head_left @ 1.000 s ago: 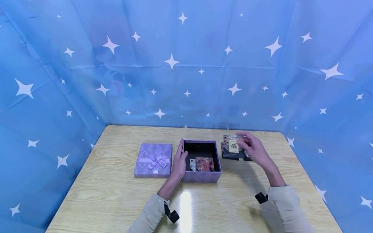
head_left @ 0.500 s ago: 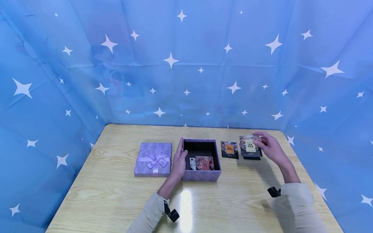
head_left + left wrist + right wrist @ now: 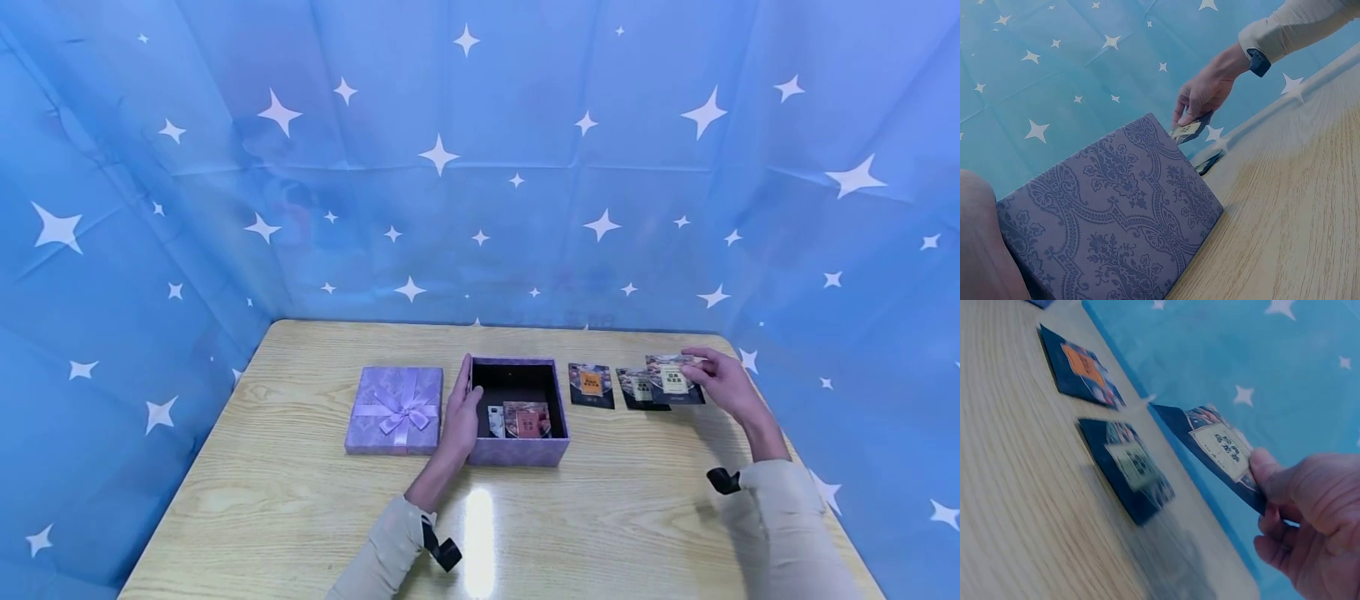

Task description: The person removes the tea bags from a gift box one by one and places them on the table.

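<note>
In the head view my left hand [image 3: 459, 421] grips the left wall of an open purple gift box [image 3: 519, 452], thumb over the rim. Inside the box lie a red-labelled sachet [image 3: 527, 422] and a narrow whitish packet [image 3: 496, 422]. My right hand [image 3: 725, 385] pinches the right edge of a dark food sachet with a pale yellow label [image 3: 674, 381], raised above the table in the right wrist view. Below it lies a sachet with a pale green label [image 3: 1134, 465], and to its left one with an orange label [image 3: 591, 385].
The purple lid [image 3: 402, 412] with a ribbon bow lies left of the box on the wooden table [image 3: 285, 500]. A blue curtain with white stars [image 3: 517, 242] hangs behind the table's far edge.
My right hand has moved right with the yellow-labelled sachet, uncovering the orange-labelled sachet, and now the green-labelled one lies exposed on the table. The left hand and box stay put.
</note>
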`<action>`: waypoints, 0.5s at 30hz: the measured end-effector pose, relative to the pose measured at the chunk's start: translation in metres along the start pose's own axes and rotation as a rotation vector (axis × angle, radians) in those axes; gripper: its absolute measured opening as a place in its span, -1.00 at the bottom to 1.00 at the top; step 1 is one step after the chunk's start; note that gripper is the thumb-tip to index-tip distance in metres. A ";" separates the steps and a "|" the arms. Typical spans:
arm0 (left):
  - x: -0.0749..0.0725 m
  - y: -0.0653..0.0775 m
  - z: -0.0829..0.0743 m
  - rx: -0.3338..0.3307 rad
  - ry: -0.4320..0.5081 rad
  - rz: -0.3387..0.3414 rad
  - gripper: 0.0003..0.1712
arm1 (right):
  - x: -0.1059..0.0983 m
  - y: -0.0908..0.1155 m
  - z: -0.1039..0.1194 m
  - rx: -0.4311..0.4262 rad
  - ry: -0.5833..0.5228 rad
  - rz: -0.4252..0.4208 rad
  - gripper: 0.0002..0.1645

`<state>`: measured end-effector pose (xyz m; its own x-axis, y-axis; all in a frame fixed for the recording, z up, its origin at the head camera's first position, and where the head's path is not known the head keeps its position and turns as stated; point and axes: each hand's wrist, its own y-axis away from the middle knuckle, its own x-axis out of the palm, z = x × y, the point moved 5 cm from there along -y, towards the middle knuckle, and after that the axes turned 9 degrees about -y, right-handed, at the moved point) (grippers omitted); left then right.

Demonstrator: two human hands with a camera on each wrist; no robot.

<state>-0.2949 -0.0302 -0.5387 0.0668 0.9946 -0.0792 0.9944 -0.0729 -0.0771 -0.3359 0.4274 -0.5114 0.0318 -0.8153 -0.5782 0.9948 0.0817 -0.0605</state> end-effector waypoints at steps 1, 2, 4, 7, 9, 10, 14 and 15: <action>0.000 0.000 0.000 0.001 -0.001 0.002 -0.29 | -0.003 0.000 -0.004 0.011 0.005 0.000 -0.40; 0.000 0.000 0.001 0.000 -0.003 0.002 -0.29 | -0.005 -0.001 -0.007 0.020 0.011 -0.003 -0.39; 0.000 0.000 0.001 -0.001 0.000 0.004 -0.29 | -0.010 -0.001 -0.014 0.034 0.019 -0.008 -0.38; 0.000 0.000 0.000 0.000 0.003 0.004 -0.29 | -0.015 -0.001 -0.021 0.044 0.027 -0.004 -0.38; -0.001 0.000 0.000 -0.001 0.000 0.002 -0.29 | -0.017 0.000 -0.026 0.048 0.028 0.001 -0.39; -0.001 0.000 0.001 -0.002 -0.002 0.000 -0.29 | -0.017 0.000 -0.028 0.049 0.027 0.005 -0.40; -0.001 -0.001 0.000 0.000 -0.005 -0.002 -0.29 | -0.018 0.001 -0.037 0.075 0.022 0.016 -0.41; -0.001 -0.001 0.000 0.002 -0.002 -0.002 -0.29 | -0.018 0.002 -0.039 0.082 0.030 0.018 -0.41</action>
<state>-0.2956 -0.0309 -0.5390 0.0648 0.9946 -0.0807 0.9943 -0.0712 -0.0789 -0.3387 0.4651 -0.5328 0.0486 -0.7963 -0.6029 0.9987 0.0484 0.0165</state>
